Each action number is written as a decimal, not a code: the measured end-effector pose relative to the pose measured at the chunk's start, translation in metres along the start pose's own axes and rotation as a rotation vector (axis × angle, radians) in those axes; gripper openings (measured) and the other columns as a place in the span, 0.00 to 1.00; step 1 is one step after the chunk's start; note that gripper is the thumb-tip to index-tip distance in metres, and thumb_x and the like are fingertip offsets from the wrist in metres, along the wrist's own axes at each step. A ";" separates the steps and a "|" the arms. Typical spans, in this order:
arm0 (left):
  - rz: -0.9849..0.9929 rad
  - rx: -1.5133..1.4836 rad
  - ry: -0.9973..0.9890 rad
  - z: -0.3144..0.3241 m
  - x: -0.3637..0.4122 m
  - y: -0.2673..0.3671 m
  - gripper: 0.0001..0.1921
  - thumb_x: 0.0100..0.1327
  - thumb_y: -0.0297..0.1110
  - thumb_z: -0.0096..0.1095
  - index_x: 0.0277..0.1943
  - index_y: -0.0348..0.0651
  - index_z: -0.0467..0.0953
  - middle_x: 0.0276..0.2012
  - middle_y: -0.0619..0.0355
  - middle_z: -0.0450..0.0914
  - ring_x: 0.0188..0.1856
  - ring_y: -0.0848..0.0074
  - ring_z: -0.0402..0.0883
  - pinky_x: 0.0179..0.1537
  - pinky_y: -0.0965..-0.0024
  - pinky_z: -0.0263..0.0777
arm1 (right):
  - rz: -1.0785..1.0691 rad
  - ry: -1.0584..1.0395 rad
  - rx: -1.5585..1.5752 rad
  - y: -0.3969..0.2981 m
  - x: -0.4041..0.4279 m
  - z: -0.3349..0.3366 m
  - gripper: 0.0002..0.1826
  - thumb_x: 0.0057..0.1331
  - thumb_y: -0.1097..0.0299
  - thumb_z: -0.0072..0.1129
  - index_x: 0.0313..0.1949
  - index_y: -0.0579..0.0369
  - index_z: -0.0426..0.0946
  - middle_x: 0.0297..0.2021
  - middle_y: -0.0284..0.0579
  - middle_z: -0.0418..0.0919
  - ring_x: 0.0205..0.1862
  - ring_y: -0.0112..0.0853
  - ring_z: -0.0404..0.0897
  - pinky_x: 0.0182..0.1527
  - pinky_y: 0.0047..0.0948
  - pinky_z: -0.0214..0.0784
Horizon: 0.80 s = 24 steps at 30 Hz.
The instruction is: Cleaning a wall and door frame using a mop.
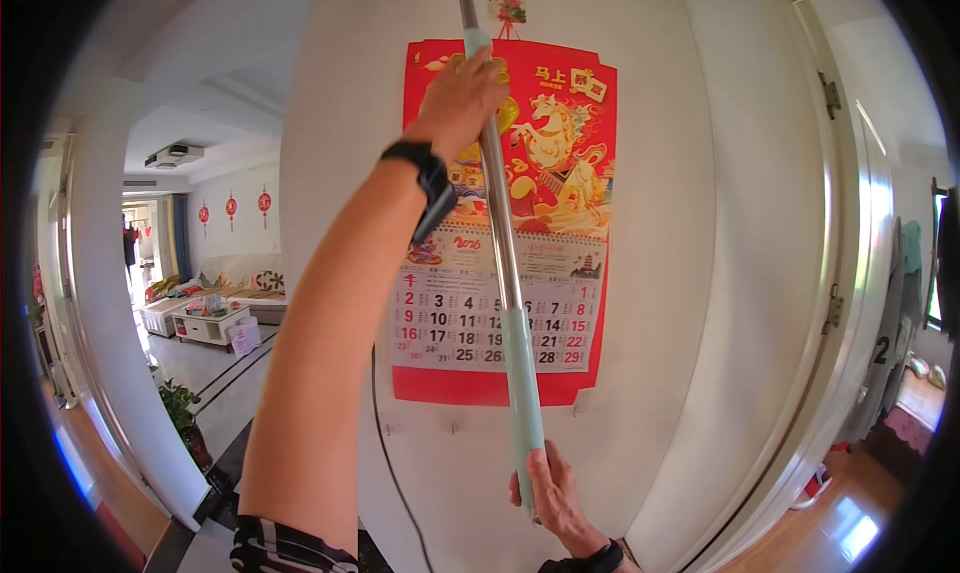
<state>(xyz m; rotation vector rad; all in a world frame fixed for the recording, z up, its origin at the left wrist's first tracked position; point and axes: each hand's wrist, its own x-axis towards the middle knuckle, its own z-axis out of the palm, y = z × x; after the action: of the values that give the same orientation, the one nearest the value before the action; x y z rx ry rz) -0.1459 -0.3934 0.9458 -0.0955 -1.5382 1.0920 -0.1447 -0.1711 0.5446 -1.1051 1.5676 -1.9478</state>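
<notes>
A long telescopic metal pole with mint-green plastic sleeves rises almost upright before me, leaning slightly left at the top. My left hand grips it high up, just at the upper green collar; a black watch is on that wrist. Lower down, my right hand is wrapped around the bottom of the long green sleeve. Behind the pole a red wall calendar with a golden horse hangs on the white wall. The pole's top end is cut off by the picture's upper edge.
A black cable runs down by the wall. Small hooks are fixed below the calendar. To the right stands an open white door. On the left are a potted plant, a coffee table and a sofa.
</notes>
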 end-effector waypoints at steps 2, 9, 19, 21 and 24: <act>0.040 0.088 0.004 -0.005 0.012 -0.008 0.05 0.58 0.27 0.58 0.37 0.44 0.78 0.53 0.50 0.75 0.66 0.61 0.63 0.61 0.59 0.66 | -0.101 0.012 0.005 -0.026 -0.015 0.004 0.29 0.73 0.46 0.39 0.53 0.64 0.64 0.25 0.41 0.72 0.24 0.25 0.72 0.29 0.26 0.69; -0.034 -0.127 0.062 0.006 0.018 0.063 0.07 0.55 0.19 0.60 0.35 0.42 0.76 0.56 0.53 0.73 0.67 0.58 0.63 0.57 0.61 0.72 | -0.140 0.192 -0.129 0.019 -0.044 -0.033 0.28 0.73 0.49 0.38 0.59 0.61 0.60 0.26 0.40 0.71 0.23 0.24 0.72 0.26 0.25 0.66; 0.048 -0.387 0.142 0.029 0.091 0.172 0.06 0.56 0.20 0.56 0.35 0.42 0.76 0.52 0.53 0.74 0.67 0.59 0.63 0.54 0.63 0.72 | -0.259 0.531 -0.163 0.060 -0.064 -0.061 0.30 0.70 0.58 0.52 0.66 0.56 0.56 0.20 0.35 0.68 0.20 0.22 0.67 0.20 0.25 0.61; 0.048 -0.445 0.215 0.035 0.096 0.198 0.05 0.56 0.21 0.57 0.33 0.42 0.76 0.51 0.53 0.75 0.67 0.60 0.63 0.50 0.64 0.73 | -0.241 0.573 -0.335 0.069 -0.068 -0.065 0.33 0.68 0.60 0.55 0.67 0.58 0.53 0.20 0.36 0.68 0.21 0.21 0.67 0.20 0.26 0.61; 0.150 -0.406 0.167 0.038 0.096 0.223 0.04 0.55 0.22 0.58 0.31 0.43 0.76 0.50 0.55 0.76 0.67 0.62 0.63 0.44 0.66 0.74 | -0.303 0.589 -0.534 0.065 -0.074 -0.057 0.40 0.60 0.65 0.67 0.63 0.71 0.53 0.19 0.40 0.70 0.21 0.24 0.67 0.20 0.31 0.61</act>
<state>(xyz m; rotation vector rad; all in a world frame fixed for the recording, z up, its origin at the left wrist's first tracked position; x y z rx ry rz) -0.3167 -0.2325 0.8725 -0.5734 -1.5996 0.8480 -0.1549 -0.1004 0.4561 -1.0558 2.4664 -2.2562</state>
